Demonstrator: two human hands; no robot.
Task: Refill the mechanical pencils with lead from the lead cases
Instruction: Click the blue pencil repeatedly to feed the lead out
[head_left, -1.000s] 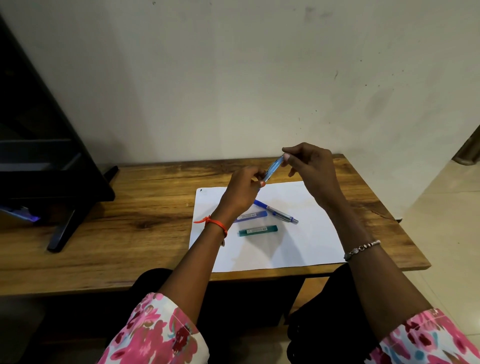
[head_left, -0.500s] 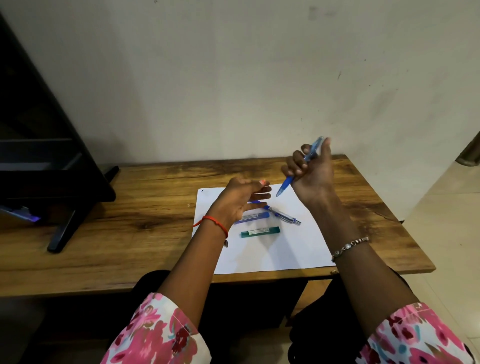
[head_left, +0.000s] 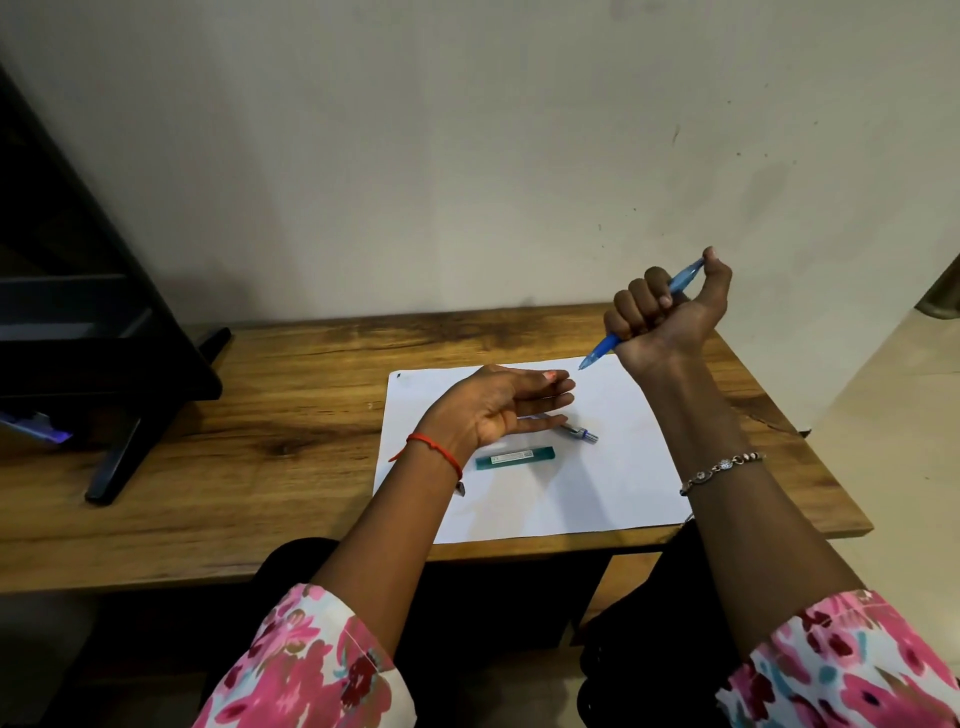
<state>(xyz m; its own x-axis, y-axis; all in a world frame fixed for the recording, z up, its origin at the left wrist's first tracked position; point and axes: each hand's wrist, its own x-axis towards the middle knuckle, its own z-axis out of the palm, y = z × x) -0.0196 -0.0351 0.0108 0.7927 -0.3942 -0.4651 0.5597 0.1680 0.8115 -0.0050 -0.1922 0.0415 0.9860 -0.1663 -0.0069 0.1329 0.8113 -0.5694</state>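
My right hand is raised above the table's far right, fisted around a blue mechanical pencil. Its tip points down-left toward the paper and my thumb rests on its top end. My left hand hovers flat and open, palm up, over the white sheet of paper, holding nothing. Under its fingers lies a second mechanical pencil, only its tip end showing. A green lead case lies on the paper just in front of the left hand. The blue lead case is hidden by the left hand.
The paper lies on a wooden table against a pale wall. A black stand with a slanted leg occupies the table's left end. The table's right edge drops to a tiled floor.
The left hand let go of the blue pencil and dropped, open, over the paper. The right hand took the pencil into a fist, moved it up and to the right, thumb on its top.
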